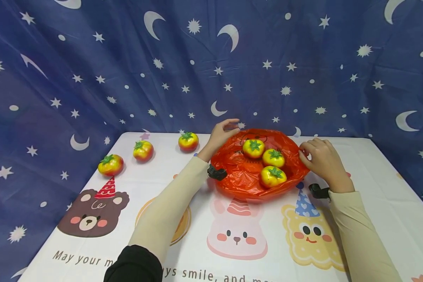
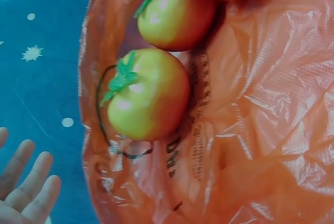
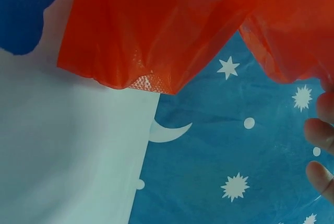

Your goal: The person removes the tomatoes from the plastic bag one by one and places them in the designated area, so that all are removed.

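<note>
A red plastic bag [image 1: 237, 176] lies spread open on the table with three yellow-and-red tomatoes [image 1: 272, 177] inside. In the left wrist view, one tomato [image 2: 148, 96] rests over the bag's printed lettering. My left hand [image 1: 223, 136] is above the bag's far left rim, its fingers [image 2: 34, 185] extended and apart from the plastic. At the right rim, my right hand [image 1: 320, 159] pinches the bag's edge between thumb and fingers. The right wrist view shows hanging red plastic [image 3: 156, 31] and only some fingertips [image 3: 319, 132] at the right border.
Three more tomatoes sit left of the bag: one at the back [image 1: 188, 141], one further left [image 1: 143, 151], and one near the table's left edge [image 1: 111, 165]. A white cartoon-printed cloth [image 1: 197, 250] covers the table. Behind hangs a blue star-and-moon curtain [image 1: 183, 47].
</note>
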`<state>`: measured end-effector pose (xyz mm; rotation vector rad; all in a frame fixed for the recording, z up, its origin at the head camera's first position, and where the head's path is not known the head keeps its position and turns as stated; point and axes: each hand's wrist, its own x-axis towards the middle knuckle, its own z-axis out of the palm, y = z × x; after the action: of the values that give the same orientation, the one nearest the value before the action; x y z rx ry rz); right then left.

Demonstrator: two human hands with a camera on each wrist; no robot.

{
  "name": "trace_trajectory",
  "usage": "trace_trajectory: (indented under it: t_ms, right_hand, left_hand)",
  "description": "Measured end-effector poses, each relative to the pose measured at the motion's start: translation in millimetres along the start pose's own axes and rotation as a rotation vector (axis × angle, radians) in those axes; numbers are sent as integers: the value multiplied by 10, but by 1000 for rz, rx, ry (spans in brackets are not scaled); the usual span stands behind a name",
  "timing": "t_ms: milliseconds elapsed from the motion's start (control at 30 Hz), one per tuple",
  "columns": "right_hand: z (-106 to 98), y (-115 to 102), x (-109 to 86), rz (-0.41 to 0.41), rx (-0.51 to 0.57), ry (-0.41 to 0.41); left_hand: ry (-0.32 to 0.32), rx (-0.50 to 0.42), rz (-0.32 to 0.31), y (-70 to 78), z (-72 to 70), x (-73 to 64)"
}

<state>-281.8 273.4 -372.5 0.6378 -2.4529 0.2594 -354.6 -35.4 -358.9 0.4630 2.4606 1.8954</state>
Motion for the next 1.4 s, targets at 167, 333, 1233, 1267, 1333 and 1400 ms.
trace_trajectory:
  t_ms: [167,333,1233,1267,1333,1400]
  right_hand:
    - [14,14,14,-35,2,32]
    - [17,21,8,-42,-1,40]
    - [12,11,-5,-18,2,24]
    - [12,11,-4,-18,-1,24]
    - [11,12,-3,-17,-4,21]
    - [12,12,-4,-18,-4,22]
  left_hand:
    - [10,53,-6,-81,64,59]
    - [8,71,-14,-154,120,98]
    - [-93,134,-60,-363,403,53]
    - [-96,118,-62,-369,406,54]
    - [-99,101,-65,-384,414,57]
    - [-101,88,-64,-401,422,52]
